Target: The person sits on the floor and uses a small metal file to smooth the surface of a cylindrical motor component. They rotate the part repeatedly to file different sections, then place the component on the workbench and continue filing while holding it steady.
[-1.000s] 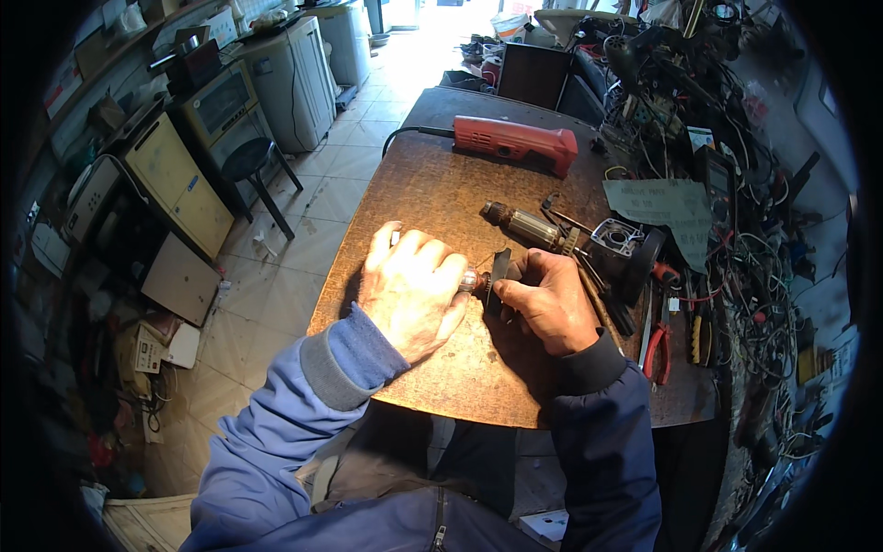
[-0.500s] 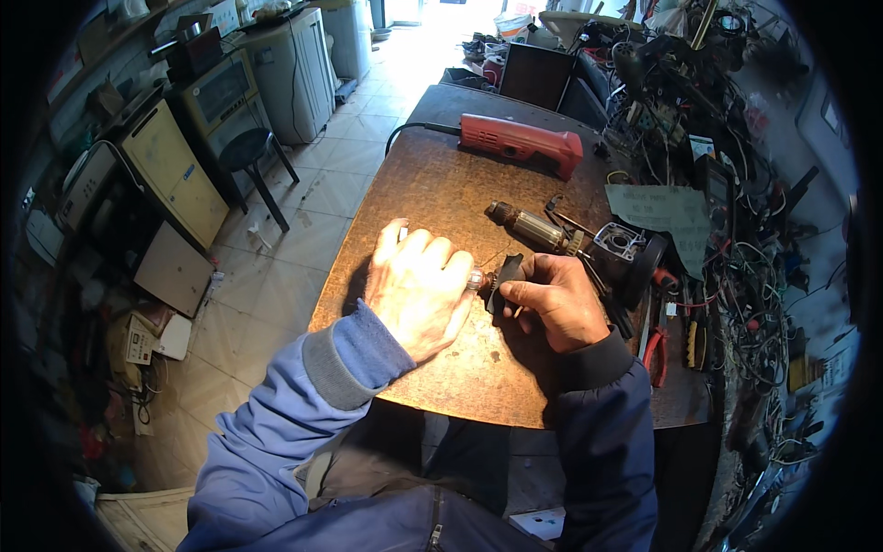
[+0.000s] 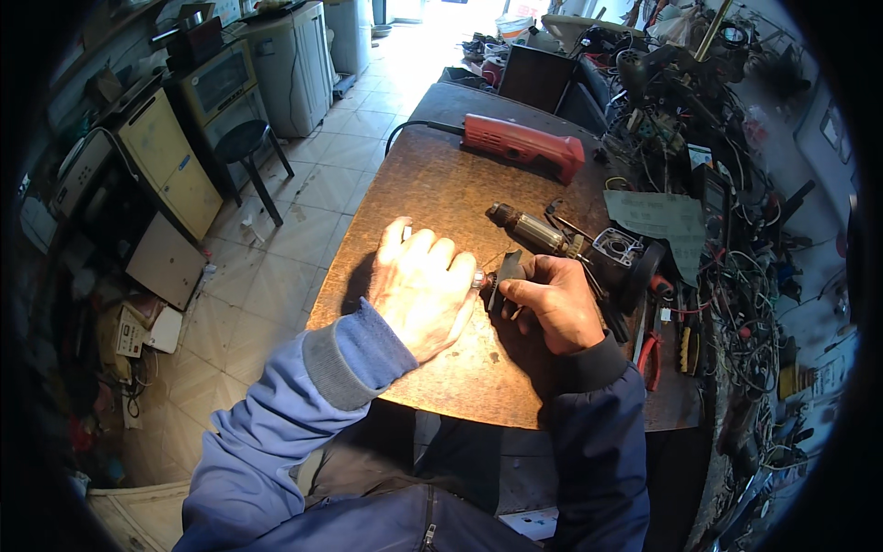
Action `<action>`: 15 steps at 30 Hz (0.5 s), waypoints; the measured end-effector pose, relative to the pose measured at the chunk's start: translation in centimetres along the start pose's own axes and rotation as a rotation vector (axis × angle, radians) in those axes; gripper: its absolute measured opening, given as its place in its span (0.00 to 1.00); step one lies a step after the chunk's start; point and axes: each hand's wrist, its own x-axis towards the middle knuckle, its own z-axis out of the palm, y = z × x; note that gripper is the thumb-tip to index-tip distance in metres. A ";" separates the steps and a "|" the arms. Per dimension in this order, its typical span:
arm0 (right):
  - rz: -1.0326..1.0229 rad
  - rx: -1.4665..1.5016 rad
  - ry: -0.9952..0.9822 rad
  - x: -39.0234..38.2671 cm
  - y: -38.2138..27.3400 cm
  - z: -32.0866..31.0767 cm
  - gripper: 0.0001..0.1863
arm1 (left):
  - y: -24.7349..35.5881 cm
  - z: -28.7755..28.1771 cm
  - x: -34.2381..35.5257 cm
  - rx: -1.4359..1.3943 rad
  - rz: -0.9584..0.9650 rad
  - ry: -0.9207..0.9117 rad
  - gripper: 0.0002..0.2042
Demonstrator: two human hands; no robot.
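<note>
My left hand (image 3: 418, 290) is closed over a motor armature (image 3: 480, 279); only its end, with a coppery and silvery part, shows beyond the fingers, and the rest is hidden. Between the thumb and fingers of my right hand (image 3: 556, 299) is a dark, sandpaper-like strip (image 3: 510, 268), bent against that end. Both hands meet just above the wooden tabletop (image 3: 460, 377). Beyond my right hand lies a second armature (image 3: 541, 232). It rests beside a grinder's gear head with a black guard (image 3: 635, 267).
A red power tool body (image 3: 520, 147) with a black cord lies at the table's far end. Red-handled pliers (image 3: 649, 359) lie at the right edge, near a greenish paper sheet (image 3: 658, 213). Tangled wires and parts line the right. A black stool (image 3: 244, 140) stands left.
The view has shifted slightly. Both hands keep the same grip and place, and the dark strip has tilted a little against the armature's end.
</note>
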 end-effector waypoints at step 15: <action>-0.214 0.280 0.077 0.2 0.3 -1.1 0.03 | -0.1 0.0 0.1 -0.008 0.019 0.021 0.10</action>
